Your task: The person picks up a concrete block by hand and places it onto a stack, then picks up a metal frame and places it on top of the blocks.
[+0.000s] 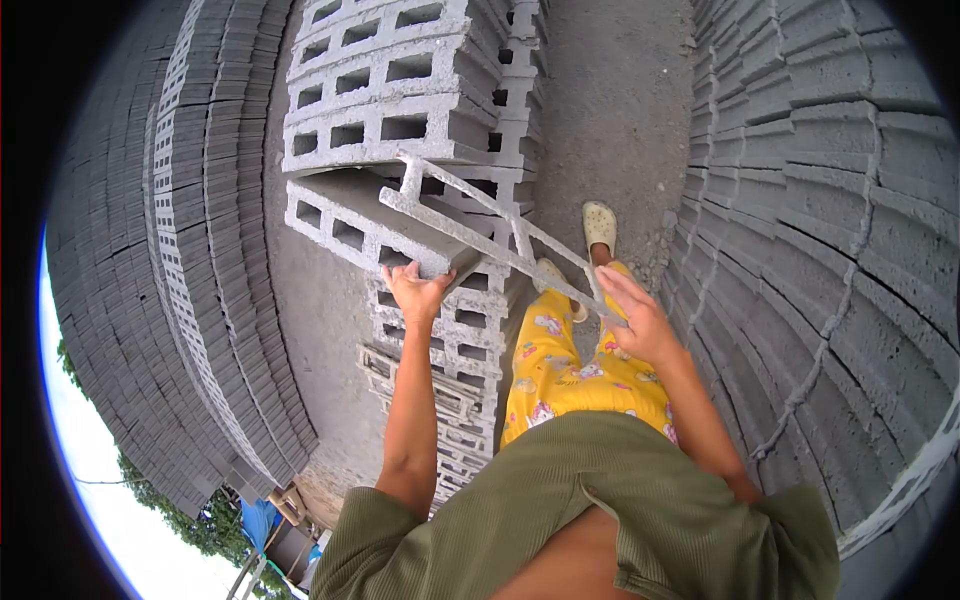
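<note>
A grey hollow concrete block (385, 222) is tilted away from the row behind it, atop a stack of similar blocks. At its near end my left hand (415, 292) grips it, fingers over the holed face and thumb toward the other side. A narrow, ladder-like frame crusted with cement (470, 232) slants from the block down toward my body. Its far end overlaps the block in this view. My right hand (642, 322) holds the frame's near end, fingers stretched along it and the thumb hidden.
Stacked hollow blocks (370, 75) rise just beyond the tilted one. More cement-crusted frames (430, 395) lie beside the lower stack. Long walls of grey blocks stand at right (780, 200) and left (120, 260). My feet in light clogs (600, 222) stand on the dirt aisle (610, 90).
</note>
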`<move>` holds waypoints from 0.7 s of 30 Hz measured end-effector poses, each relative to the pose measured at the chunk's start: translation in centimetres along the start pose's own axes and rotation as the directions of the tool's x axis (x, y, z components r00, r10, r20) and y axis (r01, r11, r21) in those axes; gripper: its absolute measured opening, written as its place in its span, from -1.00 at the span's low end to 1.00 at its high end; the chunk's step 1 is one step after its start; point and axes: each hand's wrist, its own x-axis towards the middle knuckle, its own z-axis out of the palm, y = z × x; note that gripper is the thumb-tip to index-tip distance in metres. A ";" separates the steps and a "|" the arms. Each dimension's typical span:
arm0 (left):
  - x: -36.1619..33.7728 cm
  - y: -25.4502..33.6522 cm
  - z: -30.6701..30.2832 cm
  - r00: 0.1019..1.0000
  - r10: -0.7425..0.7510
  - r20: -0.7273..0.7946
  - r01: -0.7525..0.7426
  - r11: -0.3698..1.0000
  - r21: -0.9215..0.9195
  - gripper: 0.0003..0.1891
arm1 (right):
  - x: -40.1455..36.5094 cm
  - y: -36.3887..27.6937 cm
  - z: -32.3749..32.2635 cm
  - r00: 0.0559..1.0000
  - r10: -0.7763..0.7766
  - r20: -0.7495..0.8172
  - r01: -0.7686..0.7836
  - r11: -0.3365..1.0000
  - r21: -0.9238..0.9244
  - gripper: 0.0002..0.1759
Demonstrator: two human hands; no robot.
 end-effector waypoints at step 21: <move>0.4 2.4 -0.5 0.994 -0.001 -0.108 0.000 1.000 -0.007 -0.52 | 0.5 -1.3 10.8 0.921 0.371 -0.117 -0.363 0.928 0.086 -0.50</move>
